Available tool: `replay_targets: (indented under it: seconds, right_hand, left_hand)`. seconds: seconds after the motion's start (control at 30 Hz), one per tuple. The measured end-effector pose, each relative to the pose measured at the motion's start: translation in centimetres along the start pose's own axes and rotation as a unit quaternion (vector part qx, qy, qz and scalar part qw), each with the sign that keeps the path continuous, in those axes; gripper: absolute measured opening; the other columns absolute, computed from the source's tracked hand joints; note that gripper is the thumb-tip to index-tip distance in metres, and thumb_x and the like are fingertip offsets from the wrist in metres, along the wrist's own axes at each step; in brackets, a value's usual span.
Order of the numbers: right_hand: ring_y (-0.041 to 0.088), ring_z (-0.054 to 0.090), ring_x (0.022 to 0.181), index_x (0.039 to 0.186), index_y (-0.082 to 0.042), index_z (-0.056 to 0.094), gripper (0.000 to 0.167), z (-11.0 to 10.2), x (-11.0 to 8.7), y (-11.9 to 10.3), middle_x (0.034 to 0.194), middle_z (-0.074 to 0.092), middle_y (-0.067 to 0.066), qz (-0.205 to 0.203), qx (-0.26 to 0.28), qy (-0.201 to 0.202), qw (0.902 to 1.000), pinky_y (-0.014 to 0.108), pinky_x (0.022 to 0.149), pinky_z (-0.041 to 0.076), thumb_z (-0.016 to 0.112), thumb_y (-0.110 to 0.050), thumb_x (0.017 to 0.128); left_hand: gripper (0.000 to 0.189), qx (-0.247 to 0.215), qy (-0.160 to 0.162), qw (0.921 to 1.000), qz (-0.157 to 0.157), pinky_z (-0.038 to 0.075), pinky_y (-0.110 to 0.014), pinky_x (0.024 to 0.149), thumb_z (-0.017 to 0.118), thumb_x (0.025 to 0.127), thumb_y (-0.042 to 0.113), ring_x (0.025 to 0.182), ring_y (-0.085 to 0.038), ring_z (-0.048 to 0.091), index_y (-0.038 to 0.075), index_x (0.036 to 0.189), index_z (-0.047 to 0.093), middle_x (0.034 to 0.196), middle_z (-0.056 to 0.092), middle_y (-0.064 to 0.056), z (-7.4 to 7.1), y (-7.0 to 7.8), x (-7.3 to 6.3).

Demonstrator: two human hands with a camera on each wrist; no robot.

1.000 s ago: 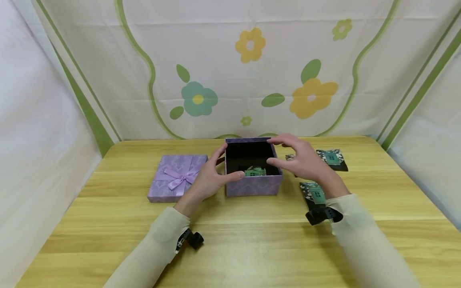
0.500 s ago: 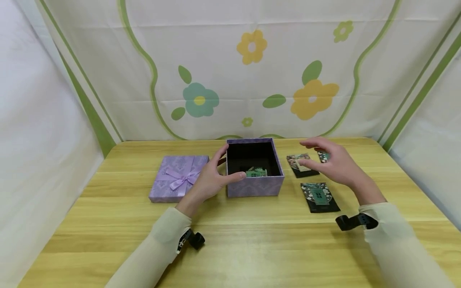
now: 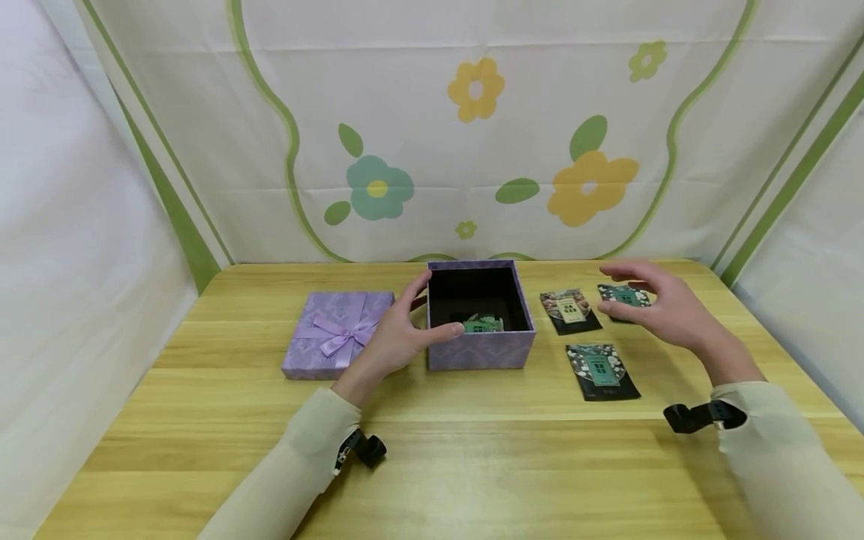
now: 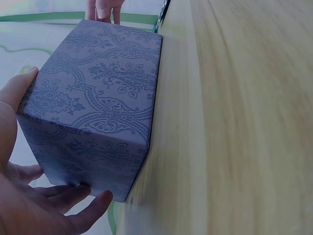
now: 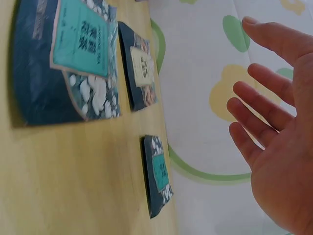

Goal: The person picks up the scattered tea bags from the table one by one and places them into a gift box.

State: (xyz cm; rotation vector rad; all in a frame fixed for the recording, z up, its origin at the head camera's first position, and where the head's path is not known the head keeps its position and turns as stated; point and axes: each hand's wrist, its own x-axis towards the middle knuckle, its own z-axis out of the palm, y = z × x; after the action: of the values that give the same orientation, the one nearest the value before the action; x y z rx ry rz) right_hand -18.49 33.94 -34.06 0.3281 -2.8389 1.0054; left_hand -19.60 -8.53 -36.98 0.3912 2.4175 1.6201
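A purple patterned gift box (image 3: 481,351) stands lidless on the table, its inside black. Green-labelled sachets (image 3: 483,323) lie in it near the front wall. My left hand (image 3: 394,334) holds the box at its left side, thumb over the front rim and fingers against the side wall. My right hand (image 3: 675,311) hovers with spread, loosely bent fingers and nothing in them. Beneath and beside it lie three dark tea sachets: a green-labelled one (image 3: 603,373) in front, a cream-labelled one (image 3: 570,310) behind it, and another green-labelled one (image 3: 624,295), partly hidden by the hand.
The box's lid (image 3: 324,349), with a lilac ribbon bow, lies left of the box beside my left wrist. A flower-printed cloth (image 3: 432,150) hangs behind the wooden table (image 3: 486,465), and white cloth walls flank it.
My right hand has moved right, from over the box's right rim to over the far right sachet, uncovering the other two sachets. My left hand has stayed at the box.
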Motion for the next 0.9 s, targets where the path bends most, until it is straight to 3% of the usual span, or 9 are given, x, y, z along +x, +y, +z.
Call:
replay_targets:
  seconds: [0.2,0.37,0.57,0.7,0.8,0.9]
  right_hand:
    - [0.024,0.052,0.13,0.152,-0.021,0.058,0.062,0.2,-1.0,0.4,0.151,0.058,0.006,0.003,-0.012,-0.012,0.9998,0.01,0.1,0.035,0.08,-0.038,0.097]
    - [0.017,0.052,0.13,0.152,-0.022,0.057,0.062,0.7,-1.8,1.0,0.152,0.057,0.004,0.0,-0.008,-0.035,0.9994,0.009,0.099,0.037,0.081,-0.037,0.096]
    - [0.027,0.053,0.136,0.154,-0.018,0.054,0.068,1.2,-2.8,1.1,0.151,0.058,0.009,-0.028,-0.012,-0.088,0.9957,0.014,0.104,0.041,0.082,-0.036,0.095]
    - [0.014,0.054,0.134,0.152,-0.015,0.056,0.068,1.7,-3.5,1.1,0.15,0.059,0.008,-0.047,0.0,-0.118,0.9919,0.011,0.105,0.04,0.085,-0.034,0.093]
    - [0.007,0.055,0.129,0.15,-0.018,0.057,0.069,2.0,-4.0,1.2,0.149,0.06,0.006,-0.052,-0.004,-0.136,0.9894,0.019,0.106,0.044,0.088,-0.034,0.09]
    - [0.014,0.058,0.13,0.15,-0.022,0.057,0.073,2.2,-4.3,1.2,0.15,0.059,0.002,-0.042,-0.017,-0.152,0.9873,0.028,0.107,0.047,0.09,-0.039,0.086]
  left_hand:
    - [0.106,0.0,0.001,1.0,0.001,0.036,-0.063,0.125,0.086,0.087,0.053,0.163,-0.026,0.029,0.046,0.168,0.019,0.177,0.02,0.013,0.0,0.0,0.0]
    - [0.105,0.001,0.001,1.0,0.001,0.036,-0.062,0.125,0.085,0.087,0.053,0.163,-0.025,0.03,0.047,0.168,0.018,0.176,0.02,0.014,0.1,0.0,0.0]
    - [0.106,0.0,-0.001,1.0,0.001,0.036,-0.063,0.125,0.086,0.087,0.054,0.163,-0.025,0.029,0.047,0.168,0.018,0.176,0.019,0.015,0.1,0.1,0.0]
    - [0.106,0.001,-0.001,1.0,0.0,0.035,-0.063,0.125,0.085,0.087,0.054,0.163,-0.026,0.03,0.047,0.168,0.018,0.176,0.019,0.014,0.1,0.1,0.0]
    - [0.106,0.001,-0.001,1.0,0.001,0.035,-0.063,0.125,0.085,0.086,0.055,0.163,-0.026,0.03,0.047,0.168,0.018,0.176,0.019,0.014,0.0,0.0,0.0]
    - [0.107,0.0,-0.001,1.0,0.002,0.035,-0.063,0.125,0.085,0.086,0.056,0.163,-0.025,0.03,0.047,0.168,0.018,0.176,0.019,0.015,0.0,-0.1,0.1]
